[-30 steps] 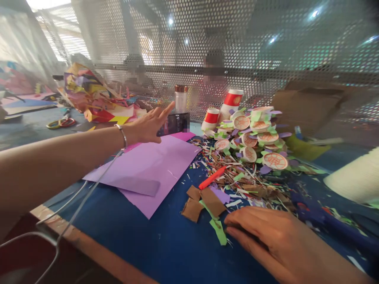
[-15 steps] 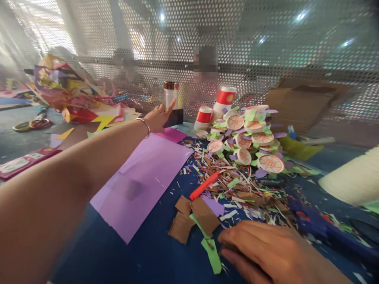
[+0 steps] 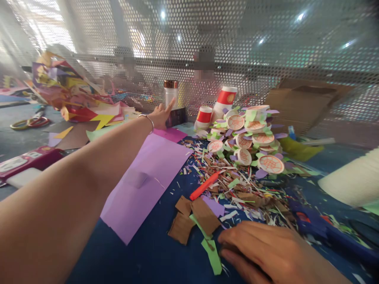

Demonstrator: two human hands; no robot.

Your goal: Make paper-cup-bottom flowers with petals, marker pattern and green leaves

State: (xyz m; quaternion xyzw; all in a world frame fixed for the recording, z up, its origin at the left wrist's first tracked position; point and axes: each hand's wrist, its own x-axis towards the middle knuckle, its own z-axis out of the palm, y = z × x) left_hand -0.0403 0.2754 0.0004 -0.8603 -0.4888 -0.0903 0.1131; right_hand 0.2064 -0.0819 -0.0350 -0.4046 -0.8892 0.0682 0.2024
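My left arm stretches far across the table, and my left hand (image 3: pixel 161 116) is at the left edge of a dark smartphone (image 3: pixel 177 117), gripping it with the index finger pointing up. Behind the phone stands a clear bottle with a copper-coloured lid (image 3: pixel 171 92). Under my forearm lies a purple paper sheet (image 3: pixel 154 173), with a pink sheet (image 3: pixel 171 135) beyond it. At the lower right my right hand (image 3: pixel 263 246) rests on the table, fingers curled toward the thumb; what they hold is hidden. Beside it are brown cardboard pieces (image 3: pixel 205 215) and a green paper strip (image 3: pixel 212 256).
A pile of decorated paper discs (image 3: pixel 244 138) stands before stacked paper cups (image 3: pixel 225 98). Paper shreds surround a red pen-like stick (image 3: pixel 204 186). A blue tool (image 3: pixel 328 230) and a white roll (image 3: pixel 352 179) lie right; scissors (image 3: pixel 30 123) and a maroon case (image 3: pixel 28 161) left.
The smartphone has shifted slightly right and turned, showing more of its face. My left forearm has moved a little right and down, uncovering more of the maroon case. My right hand stays put.
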